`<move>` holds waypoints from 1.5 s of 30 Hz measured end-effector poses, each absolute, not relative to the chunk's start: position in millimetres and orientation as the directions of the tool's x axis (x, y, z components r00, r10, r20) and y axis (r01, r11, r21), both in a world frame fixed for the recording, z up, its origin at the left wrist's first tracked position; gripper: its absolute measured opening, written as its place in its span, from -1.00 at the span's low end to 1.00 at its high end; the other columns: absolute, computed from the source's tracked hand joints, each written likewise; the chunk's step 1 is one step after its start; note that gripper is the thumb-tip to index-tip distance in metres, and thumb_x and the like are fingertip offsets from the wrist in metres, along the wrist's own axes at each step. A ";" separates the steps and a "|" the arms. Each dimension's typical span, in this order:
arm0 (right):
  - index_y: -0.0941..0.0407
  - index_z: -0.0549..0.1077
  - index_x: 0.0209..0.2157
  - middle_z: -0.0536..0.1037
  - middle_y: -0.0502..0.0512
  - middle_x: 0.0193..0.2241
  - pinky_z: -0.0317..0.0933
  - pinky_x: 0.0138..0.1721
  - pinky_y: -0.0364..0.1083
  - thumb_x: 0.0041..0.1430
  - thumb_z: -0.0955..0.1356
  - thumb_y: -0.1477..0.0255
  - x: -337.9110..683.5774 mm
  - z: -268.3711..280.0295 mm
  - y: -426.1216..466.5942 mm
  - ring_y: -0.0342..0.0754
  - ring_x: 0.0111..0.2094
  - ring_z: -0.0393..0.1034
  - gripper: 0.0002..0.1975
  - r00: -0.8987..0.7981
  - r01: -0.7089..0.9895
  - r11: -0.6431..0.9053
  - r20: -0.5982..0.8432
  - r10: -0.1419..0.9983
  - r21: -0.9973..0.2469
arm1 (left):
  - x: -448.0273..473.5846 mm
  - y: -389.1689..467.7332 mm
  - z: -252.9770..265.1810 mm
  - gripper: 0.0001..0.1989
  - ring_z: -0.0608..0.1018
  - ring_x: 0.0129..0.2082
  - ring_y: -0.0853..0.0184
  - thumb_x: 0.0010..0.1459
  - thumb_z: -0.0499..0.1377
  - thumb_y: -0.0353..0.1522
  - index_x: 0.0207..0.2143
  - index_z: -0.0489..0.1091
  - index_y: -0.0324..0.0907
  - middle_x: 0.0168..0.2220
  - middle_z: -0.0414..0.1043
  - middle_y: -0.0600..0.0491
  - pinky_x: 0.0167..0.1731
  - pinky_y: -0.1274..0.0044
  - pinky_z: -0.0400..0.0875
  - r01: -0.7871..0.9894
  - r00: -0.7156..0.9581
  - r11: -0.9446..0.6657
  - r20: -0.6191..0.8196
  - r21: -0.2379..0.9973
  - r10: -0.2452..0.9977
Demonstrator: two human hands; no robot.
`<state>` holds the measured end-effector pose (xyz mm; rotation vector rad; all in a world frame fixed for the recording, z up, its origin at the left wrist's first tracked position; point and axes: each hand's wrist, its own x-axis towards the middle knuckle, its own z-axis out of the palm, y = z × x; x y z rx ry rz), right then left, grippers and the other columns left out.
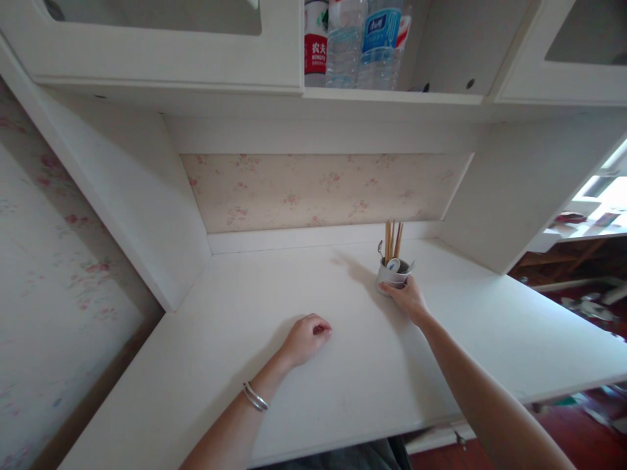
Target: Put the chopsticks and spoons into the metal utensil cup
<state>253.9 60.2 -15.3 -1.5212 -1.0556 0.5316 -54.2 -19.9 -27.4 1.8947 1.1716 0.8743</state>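
Toward the back right of the white desktop (274, 281), my right hand (405, 295) is closed round the near side of a light-coloured utensil holder (386, 277). The holder is upright. Several chopsticks (393, 241) stand in it, along with a spoon with a round white end (393, 264) and a thin metal handle (380, 248). My fingers hide part of the holder's front. My left hand (308, 338) rests on the desktop, left of the holder and nearer to me, with its fingers curled in and nothing visible in them. Silver bangles (255, 397) circle the left wrist.
Above the desk, an open cupboard shelf (392, 95) holds several bottles (347, 46). White side panels (127, 196) close in the desk at left and right. Floral wallpaper (313, 192) covers the back. The desk's front edge (353, 438) runs close to my body.
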 end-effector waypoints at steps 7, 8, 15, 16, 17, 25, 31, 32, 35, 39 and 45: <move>0.17 0.36 -0.17 0.54 0.21 -0.24 0.29 -0.21 0.06 -0.41 0.54 0.30 255.3 -19.3 59.4 0.10 -0.24 0.42 -0.34 0.444 0.308 0.036 0.177 0.878 -0.951 | -54.0 -20.1 -26.8 -0.81 0.49 -0.31 0.34 0.04 0.15 -0.31 -0.32 0.50 -0.18 -0.32 0.50 0.03 -0.23 0.52 0.36 0.431 0.355 -0.323 0.171 0.843 0.919; 0.17 0.35 -0.14 0.53 0.21 -0.21 0.29 -0.19 0.06 -0.41 0.54 0.30 254.5 -18.8 58.9 0.10 -0.23 0.42 -0.31 0.428 0.292 0.039 0.167 0.888 -0.956 | -54.0 -20.2 -26.8 -0.81 0.49 -0.31 0.34 0.04 0.15 -0.31 -0.32 0.50 -0.18 -0.32 0.50 0.03 -0.23 0.52 0.36 0.429 0.353 -0.318 0.168 0.845 0.921; 0.13 0.21 0.05 0.38 0.33 0.00 0.23 -0.14 0.01 -0.37 0.54 0.32 242.5 2.6 38.6 0.16 -0.02 0.31 -0.13 0.481 0.242 -0.018 0.104 0.871 -0.970 | -54.1 -19.4 -28.3 -0.81 0.50 -0.29 0.33 0.05 0.13 -0.32 -0.32 0.50 -0.18 -0.30 0.50 0.02 -0.21 0.51 0.36 0.420 0.362 -0.324 0.171 0.848 0.916; 0.11 0.18 0.09 0.32 0.33 0.06 0.22 -0.12 0.01 -0.36 0.53 0.32 240.0 7.0 31.3 0.18 0.05 0.25 -0.10 0.537 0.247 -0.029 0.112 0.836 -0.969 | -54.2 -19.3 -28.3 -0.81 0.50 -0.30 0.33 0.06 0.13 -0.31 -0.33 0.50 -0.18 -0.31 0.50 0.02 -0.21 0.51 0.36 0.418 0.360 -0.319 0.168 0.850 0.918; 0.08 0.15 0.11 0.28 0.31 0.10 0.20 -0.09 0.00 -0.35 0.53 0.33 236.9 11.1 22.8 0.17 0.09 0.19 -0.09 0.600 0.249 -0.012 0.144 0.787 -0.968 | -54.3 -19.2 -28.3 -0.80 0.50 -0.30 0.33 0.06 0.13 -0.31 -0.33 0.50 -0.18 -0.31 0.50 0.02 -0.22 0.51 0.36 0.419 0.358 -0.313 0.162 0.852 0.920; 0.09 0.35 -0.31 0.42 0.00 -0.43 0.20 -0.55 -0.17 0.07 0.33 0.20 161.1 18.1 -37.0 -0.13 -0.52 0.30 -0.74 0.153 0.028 0.122 0.125 0.980 -0.992 | -52.0 -19.6 -27.9 -0.70 0.51 -0.25 0.32 0.03 0.16 -0.32 -0.16 0.41 -0.22 -0.17 0.48 -0.04 -0.20 0.48 0.37 0.323 0.273 -0.187 0.098 0.928 0.957; 0.14 0.42 -0.54 0.35 -0.06 -0.65 0.01 -0.62 -0.21 0.16 0.22 0.09 72.3 -0.8 -14.2 -0.19 -0.63 0.18 -0.56 -0.216 0.334 0.118 0.046 0.975 -0.935 | -56.4 -13.5 -23.7 -0.71 0.49 -0.36 0.38 0.08 0.03 -0.40 -0.14 0.37 -0.21 -0.27 0.48 0.00 -0.35 0.55 0.37 0.094 0.247 -0.089 0.063 0.992 0.967; 0.14 0.44 -0.55 0.36 -0.05 -0.65 0.04 -0.59 -0.21 0.16 0.22 0.09 62.2 -3.6 -10.0 -0.18 -0.60 0.21 -0.55 -0.212 0.348 0.157 0.085 0.974 -0.924 | -59.1 -12.2 -23.1 -0.70 0.48 -0.38 0.38 0.08 0.00 -0.41 -0.13 0.37 -0.22 -0.29 0.48 0.00 -0.38 0.56 0.36 0.075 0.224 -0.067 0.049 0.995 0.973; 0.17 0.50 -0.52 0.42 0.00 -0.62 0.08 -0.52 -0.19 0.18 0.19 0.09 44.3 -11.7 -5.5 -0.15 -0.54 0.26 -0.50 -0.190 0.327 0.157 0.098 0.977 -0.932 | -67.7 -10.4 -22.3 -0.66 0.45 -0.42 0.38 0.04 0.00 -0.43 -0.13 0.39 -0.25 -0.34 0.47 0.01 -0.45 0.59 0.32 0.080 0.181 -0.025 0.010 0.996 0.984; 0.21 0.52 -0.50 0.47 0.06 -0.56 0.13 -0.45 -0.18 0.17 0.19 0.06 46.3 -19.1 -14.9 -0.12 -0.49 0.29 -0.47 -0.188 0.211 0.109 0.069 0.980 -0.971 | -71.6 -14.9 -19.6 -0.66 0.44 -0.43 0.37 0.00 0.02 -0.45 -0.17 0.45 -0.26 -0.43 0.47 0.05 -0.42 0.57 0.30 0.183 0.272 -0.086 0.034 0.979 0.962; 0.19 0.45 -0.55 0.29 -0.04 -0.66 -0.04 -0.55 -0.19 0.17 0.21 0.04 60.3 -15.2 -21.8 -0.20 -0.60 0.07 -0.48 -0.309 0.117 0.106 0.065 0.949 -0.988 | -64.7 -24.2 -7.1 -0.71 0.50 -0.25 0.28 0.04 0.04 -0.40 -0.26 0.51 -0.25 -0.31 0.54 0.01 -0.22 0.50 0.35 0.241 0.340 -0.168 0.079 0.956 0.937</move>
